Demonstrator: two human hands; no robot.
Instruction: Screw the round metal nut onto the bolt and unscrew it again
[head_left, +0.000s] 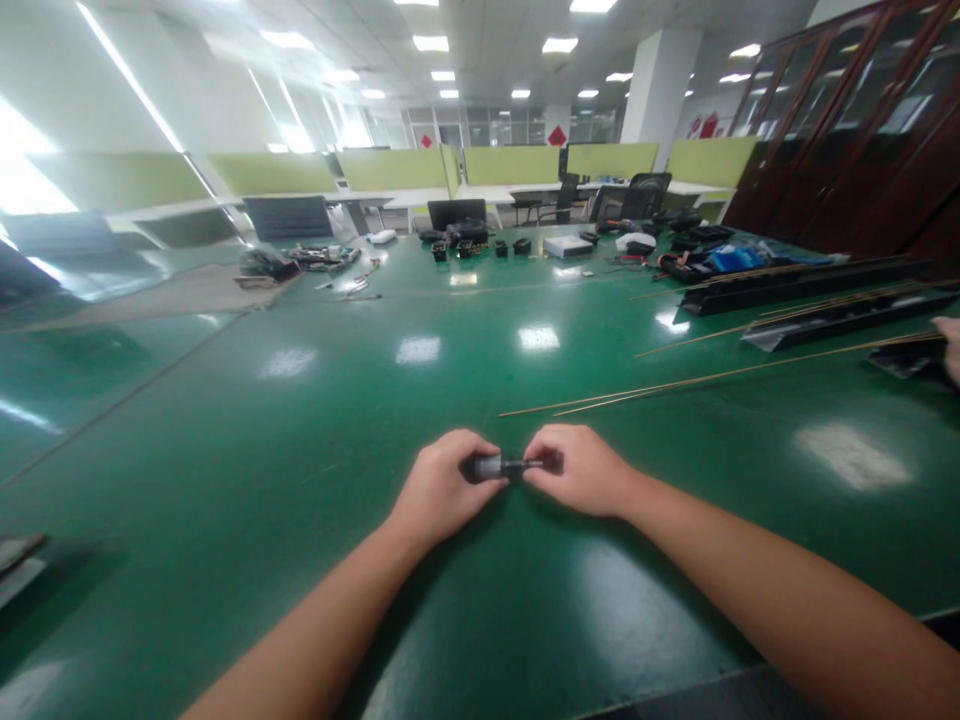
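Just above the green tabletop (360, 380), a small dark cylindrical piece (489, 467) with a grey band lies sideways between my hands. A thin dark stem runs from its right end. My left hand (442, 490) is closed round the thick end, thumb and fingers pressing on it. The tip of the stem is pinched by my right hand (581, 470), whose fingers partly cover it. What kind of piece it is cannot be made out. Two long thin brass-coloured rods (637, 392) lie on the table beyond my right hand.
At the right, black channel-shaped strips (795, 290) carry more thin rods. Another person's hand (951, 345) touches a strip at the right edge. Small black parts (501, 248), a white box (568, 246) and a blue item (735, 258) lie at the back. Loose hardware (322, 258) sits far left.
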